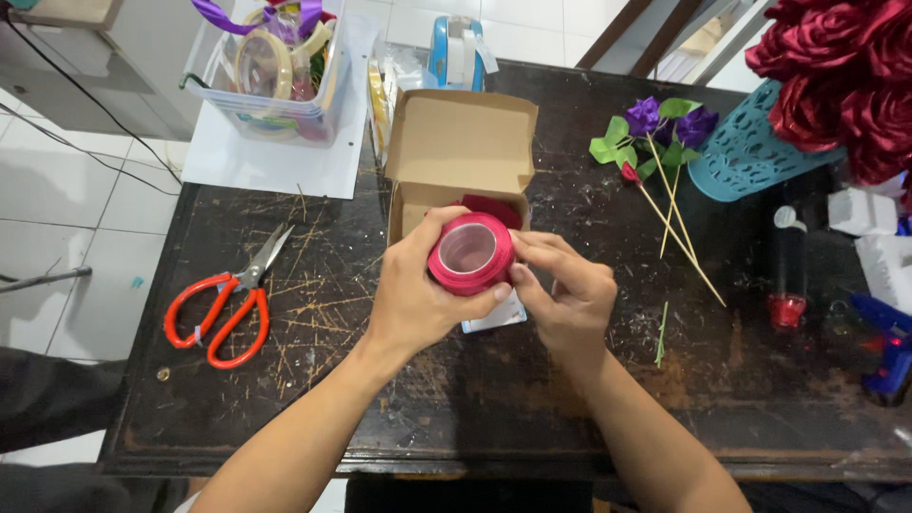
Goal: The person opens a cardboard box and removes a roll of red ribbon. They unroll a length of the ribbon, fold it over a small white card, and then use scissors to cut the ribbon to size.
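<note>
Hands at a scratched dark worktable (456,399), seen from above. Left hand (413,294) wraps a roll of pink ribbon (470,253), thumb across its near rim and fingers curled behind, so the hollow core faces upward. Right hand (565,294) closes thumb and fingertips on the roll's right edge (apparently feeling for the loose end). The roll sits between both sets of fingers, raised just in front of an open cardboard box (461,152). Orange-handled scissors (228,304) lie well apart to the left; purple paper flowers on sticks (665,128) lie to the right.
</note>
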